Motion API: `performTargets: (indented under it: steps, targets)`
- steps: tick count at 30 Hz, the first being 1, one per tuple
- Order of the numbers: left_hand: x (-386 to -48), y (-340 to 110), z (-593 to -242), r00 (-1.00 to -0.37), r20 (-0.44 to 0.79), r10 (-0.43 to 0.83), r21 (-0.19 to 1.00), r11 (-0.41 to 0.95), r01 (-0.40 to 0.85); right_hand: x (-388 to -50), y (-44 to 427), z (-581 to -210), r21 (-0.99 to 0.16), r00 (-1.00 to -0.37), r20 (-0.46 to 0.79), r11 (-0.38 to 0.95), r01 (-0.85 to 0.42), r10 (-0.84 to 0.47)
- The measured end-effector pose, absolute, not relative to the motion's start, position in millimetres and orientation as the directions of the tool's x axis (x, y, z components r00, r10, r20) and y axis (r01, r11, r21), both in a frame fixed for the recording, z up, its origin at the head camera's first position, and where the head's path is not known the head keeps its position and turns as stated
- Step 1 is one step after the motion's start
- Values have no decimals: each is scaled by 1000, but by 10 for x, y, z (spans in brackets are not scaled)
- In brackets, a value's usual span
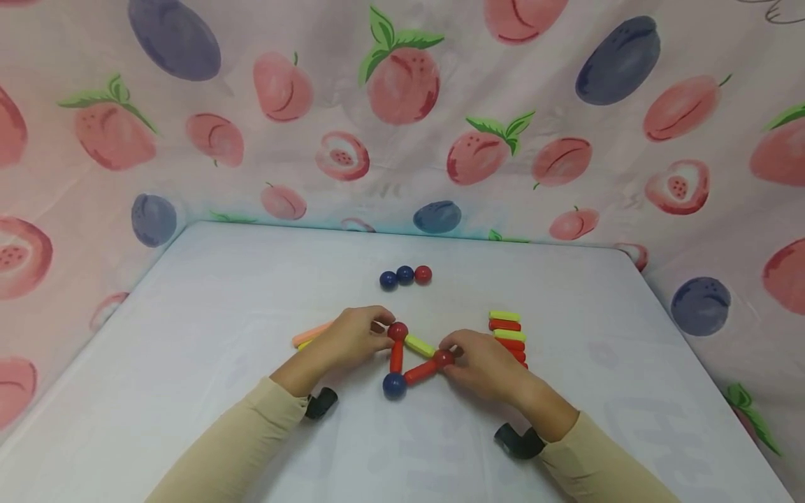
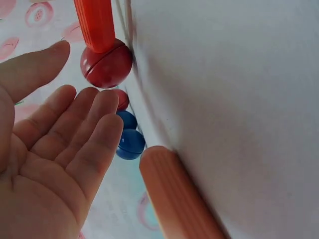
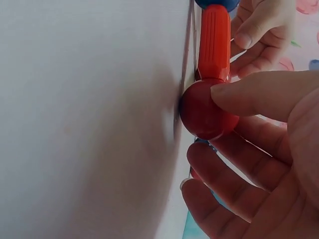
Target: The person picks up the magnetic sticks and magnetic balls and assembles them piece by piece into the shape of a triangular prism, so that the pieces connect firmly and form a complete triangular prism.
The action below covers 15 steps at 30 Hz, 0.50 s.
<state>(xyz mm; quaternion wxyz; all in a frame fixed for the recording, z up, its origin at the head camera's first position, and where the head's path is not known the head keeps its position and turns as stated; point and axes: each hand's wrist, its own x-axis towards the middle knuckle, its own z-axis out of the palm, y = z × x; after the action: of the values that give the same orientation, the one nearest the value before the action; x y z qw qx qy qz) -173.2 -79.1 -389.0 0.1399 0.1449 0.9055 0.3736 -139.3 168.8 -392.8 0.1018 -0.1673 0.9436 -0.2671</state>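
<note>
Triangle of rods and balls (image 1: 420, 372) on tabletop (image 1: 251, 279), just below frame centre. Right hand (image 1: 487, 365) pinches its right-hand red ball (image 1: 444, 358); left hand (image 1: 353, 338), fingers wide of thumb, beside upper red ball (image 1: 397, 331).

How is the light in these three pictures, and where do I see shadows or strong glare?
Head view: soft, fairly even light across the white table; left wrist view: dimmer, with a soft grey shadow beside the orange stick at the bottom; right wrist view: a broad, blurry-edged shadow on the table, left of the red ball; no strong glare in any view.
</note>
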Motion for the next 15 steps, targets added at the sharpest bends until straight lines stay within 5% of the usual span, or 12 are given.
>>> performTargets:
  steps: [15]
  targets:
    - [-1637, -866, -3855, -878, -242, 414, 710, 692, 130, -1371, 1615, -3936, -514, -937, -141, 833, -206, -319]
